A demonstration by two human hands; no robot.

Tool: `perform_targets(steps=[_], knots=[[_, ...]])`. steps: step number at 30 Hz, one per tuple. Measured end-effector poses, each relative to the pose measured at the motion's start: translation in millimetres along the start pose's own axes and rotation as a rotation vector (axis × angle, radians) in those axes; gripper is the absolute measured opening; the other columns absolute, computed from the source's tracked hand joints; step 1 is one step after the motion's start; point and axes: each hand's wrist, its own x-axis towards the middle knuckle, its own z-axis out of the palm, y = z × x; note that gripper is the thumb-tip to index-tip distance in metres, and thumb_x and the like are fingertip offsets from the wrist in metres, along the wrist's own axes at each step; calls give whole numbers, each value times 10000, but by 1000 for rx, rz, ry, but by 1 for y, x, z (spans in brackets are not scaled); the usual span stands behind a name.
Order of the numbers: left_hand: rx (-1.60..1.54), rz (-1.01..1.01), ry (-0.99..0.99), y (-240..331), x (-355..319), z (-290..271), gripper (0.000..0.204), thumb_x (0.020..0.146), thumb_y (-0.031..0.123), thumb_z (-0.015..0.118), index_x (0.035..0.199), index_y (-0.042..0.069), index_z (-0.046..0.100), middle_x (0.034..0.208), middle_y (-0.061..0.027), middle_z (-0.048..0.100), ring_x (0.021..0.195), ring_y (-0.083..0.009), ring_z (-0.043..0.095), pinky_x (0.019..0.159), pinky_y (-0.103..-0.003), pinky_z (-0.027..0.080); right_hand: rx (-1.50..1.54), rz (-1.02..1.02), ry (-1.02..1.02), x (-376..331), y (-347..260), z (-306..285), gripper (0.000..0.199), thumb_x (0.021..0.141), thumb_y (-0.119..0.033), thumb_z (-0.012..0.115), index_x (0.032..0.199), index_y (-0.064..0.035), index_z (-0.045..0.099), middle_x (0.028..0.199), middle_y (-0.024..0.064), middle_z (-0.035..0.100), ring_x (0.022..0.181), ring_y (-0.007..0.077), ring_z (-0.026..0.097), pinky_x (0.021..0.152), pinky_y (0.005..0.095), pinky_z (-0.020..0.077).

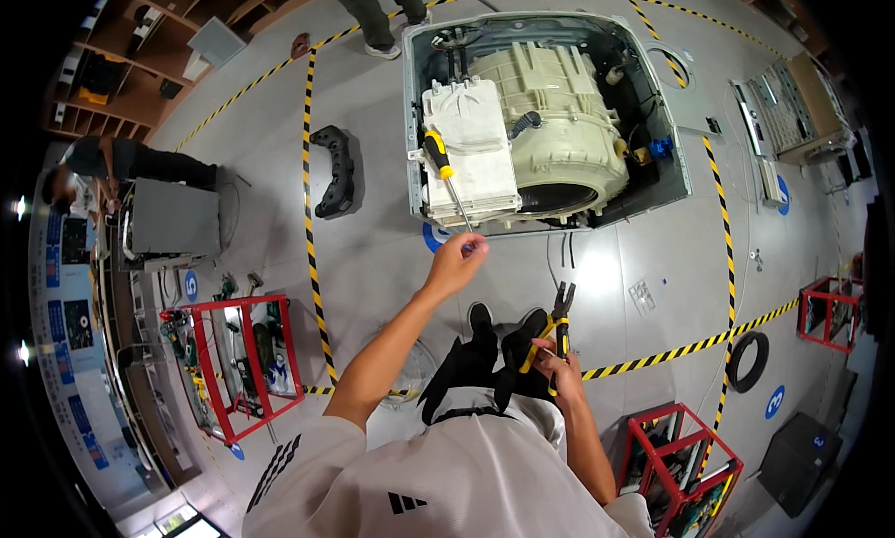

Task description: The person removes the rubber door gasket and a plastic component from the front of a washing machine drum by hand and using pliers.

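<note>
My left hand [457, 264] is closed in a pinch at the front edge of an opened washing machine [683, 160]. The shaft of a yellow-and-black screwdriver [436, 152] runs down to these fingertips; its handle is over the white plastic box [480, 118] at the machine's left. Beside the box is the large cream tub [559, 132], with a dark round opening toward me. Lower right, in front of my body, my right hand [565, 372] grips a pair of pliers [562, 325] with yellow-and-black handles, jaws pointing away from me. The palm side of its grip is hidden.
A black curved part [334, 172] lies on the floor to the left. Red-framed tool carts [289, 351] stand at left and right. Striped tape [313, 258] marks the floor. One person [140, 160] bends over a grey appliance; another person's legs [373, 16] show behind the machine.
</note>
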Motion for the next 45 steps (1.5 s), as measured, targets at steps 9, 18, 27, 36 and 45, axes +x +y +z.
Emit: perform_targets(steps=[9,18,27,36,45], knots=[[-568,-206,261,34,-4,3,275,907,162,605,1101,-1,496,817,-75,592,662,-125,556,599,-266,478,55,22,26,-5,-29,-35,395,709,2,494,1084,47,609,792,-36,405,708,84,406,672,230,363],[-627,-103,-2,94,13,5,269,938,235,578,1059,-5,577,794,-54,581,652,-109,540,629,-247,466,0,30,14,-4,-36,-60,441,716,-11,456,1134,64,575,1176,132,549,1165,272,516,908,371,464],[-442,-52,-251,150,145,87,233,937,220,571,983,-8,585,758,-46,585,559,-86,517,541,-231,458,62,-2,105,-30,-24,-90,467,692,-39,452,1135,44,573,1160,123,555,1078,239,527,906,398,463],[31,-229,15,51,285,140,215,849,279,643,794,74,680,832,-130,694,670,-202,676,630,-359,539,213,-63,285,-60,4,-137,480,707,-118,526,1172,-8,567,1087,97,550,1059,257,545,921,496,450],[332,-115,-15,81,260,172,656,732,210,688,1257,-55,399,1158,-278,553,1108,-387,553,901,-440,480,136,54,203,-34,-17,-151,573,875,-192,480,1393,4,335,1359,156,448,1251,362,440,1003,491,422]])
